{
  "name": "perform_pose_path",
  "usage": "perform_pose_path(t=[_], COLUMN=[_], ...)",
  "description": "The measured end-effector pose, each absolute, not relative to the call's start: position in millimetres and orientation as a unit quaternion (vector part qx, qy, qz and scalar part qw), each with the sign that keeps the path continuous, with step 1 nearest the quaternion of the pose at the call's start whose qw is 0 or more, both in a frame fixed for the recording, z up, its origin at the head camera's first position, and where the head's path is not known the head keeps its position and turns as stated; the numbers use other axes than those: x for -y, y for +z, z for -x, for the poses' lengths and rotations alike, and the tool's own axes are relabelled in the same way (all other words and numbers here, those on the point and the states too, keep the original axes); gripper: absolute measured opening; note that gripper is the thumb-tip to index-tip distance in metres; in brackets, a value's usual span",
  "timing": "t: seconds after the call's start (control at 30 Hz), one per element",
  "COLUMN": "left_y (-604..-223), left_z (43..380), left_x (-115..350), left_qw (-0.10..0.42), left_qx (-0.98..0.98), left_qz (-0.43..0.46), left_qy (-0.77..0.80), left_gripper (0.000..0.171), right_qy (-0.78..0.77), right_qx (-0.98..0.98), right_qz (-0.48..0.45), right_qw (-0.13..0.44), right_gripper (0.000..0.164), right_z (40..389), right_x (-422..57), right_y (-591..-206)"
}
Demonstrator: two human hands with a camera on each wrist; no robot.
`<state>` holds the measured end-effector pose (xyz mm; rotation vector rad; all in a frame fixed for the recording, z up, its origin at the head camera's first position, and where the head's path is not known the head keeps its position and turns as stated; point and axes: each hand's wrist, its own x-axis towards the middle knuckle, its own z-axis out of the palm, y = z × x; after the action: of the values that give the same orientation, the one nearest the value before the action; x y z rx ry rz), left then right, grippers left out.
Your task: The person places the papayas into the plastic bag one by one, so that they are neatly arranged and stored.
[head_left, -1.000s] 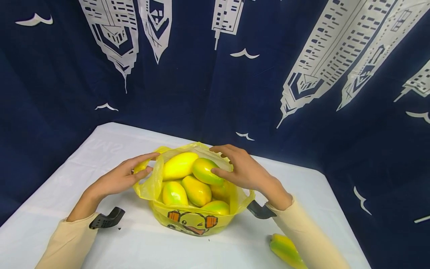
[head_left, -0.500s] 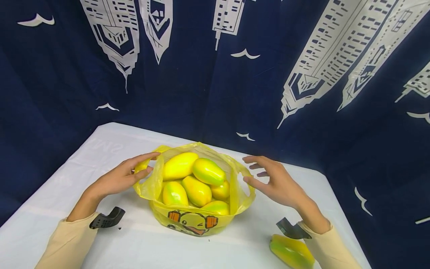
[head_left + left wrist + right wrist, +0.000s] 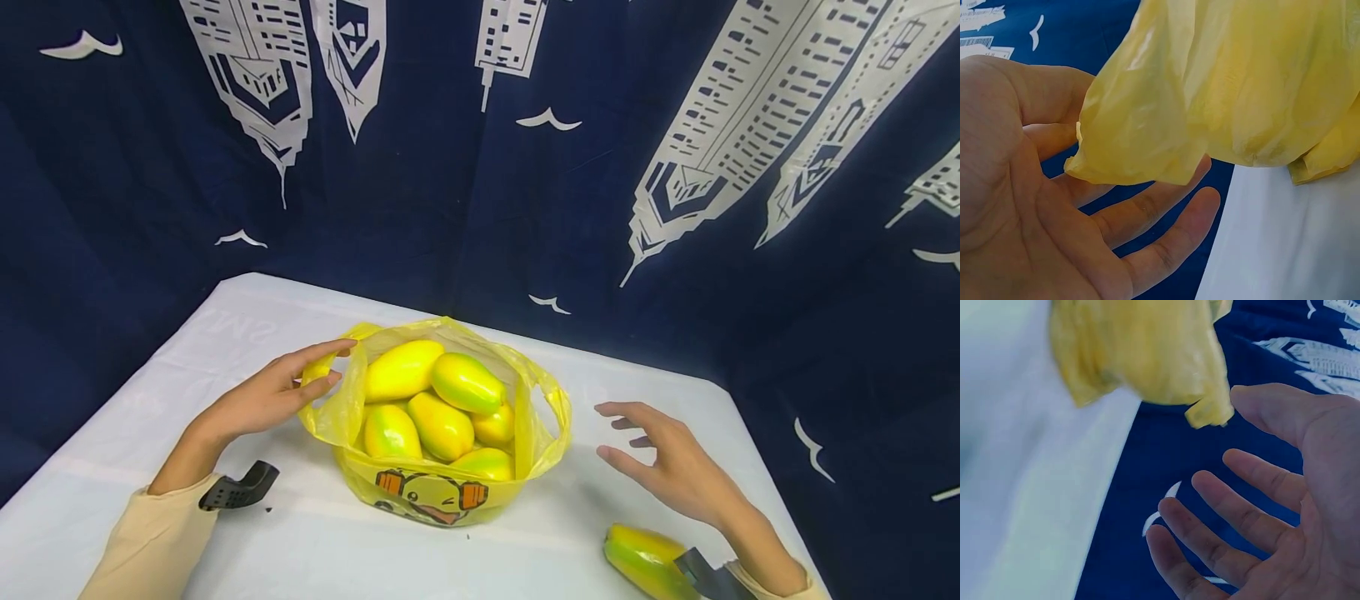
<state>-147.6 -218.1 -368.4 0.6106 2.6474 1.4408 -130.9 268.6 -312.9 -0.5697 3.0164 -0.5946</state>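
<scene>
A yellow plastic bag [image 3: 442, 500] with a cartoon duck print stands upright, its mouth spread wide. Several yellow-green mangoes [image 3: 441, 427] lie inside it. My left hand [image 3: 258, 400] is at the bag's left handle, fingers and thumb extended and touching the plastic; in the left wrist view, its fingers [image 3: 1160, 250] spread loosely behind the bag's edge. My right hand [image 3: 675, 467] hovers to the right of the bag, fingers apart and relaxed, holding nothing. Below it, another mango [image 3: 645, 560] lies on the table, partly hidden by the wrist camera.
A white cloth covers the table [image 3: 300, 550]. Behind it hangs a dark blue curtain [image 3: 450, 208] with white building and bird prints. The bag's right handle [image 3: 555, 408] stands up as a loop.
My right hand has left the mango at the top of the bag and moved right and down, towards the front right of the table. The left hand has stayed in place.
</scene>
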Motion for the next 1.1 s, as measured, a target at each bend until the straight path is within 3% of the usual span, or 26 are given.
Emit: perform_pose_path(t=[0.23, 0.37, 0.63, 0.77, 0.97, 1.1], left_y=[-369, -370, -369, -369, -368, -369], left_z=[147, 147, 148, 148, 148, 148], left_x=[218, 218, 216, 217, 218, 218], left_qw=[0.031, 0.031, 0.029, 0.032, 0.041, 0.042], left_qx=[-0.863, -0.862, -0.859, -0.86, -0.861, -0.861], left_qz=[-0.198, -0.198, -0.207, -0.204, -0.196, -0.195], left_qy=[0.464, 0.466, 0.467, 0.467, 0.467, 0.468], left_gripper=[0.052, 0.052, 0.052, 0.052, 0.052, 0.052], right_qy=[-0.192, -0.201, -0.234, -0.228, -0.248, -0.246], right_qx=[-0.965, -0.959, -0.932, -0.929, -0.918, -0.917], right_qz=[0.179, 0.187, 0.179, 0.165, 0.145, 0.123], right_qw=[0.022, 0.067, 0.21, 0.241, 0.275, 0.289], right_gripper=[0.046, 0.046, 0.055, 0.055, 0.072, 0.075], right_z=[122, 119, 107, 102, 96, 94], right_x=[-291, -302, -328, -340, -347, -347], right_y=[-332, -340, -352, -356, -366, -373])
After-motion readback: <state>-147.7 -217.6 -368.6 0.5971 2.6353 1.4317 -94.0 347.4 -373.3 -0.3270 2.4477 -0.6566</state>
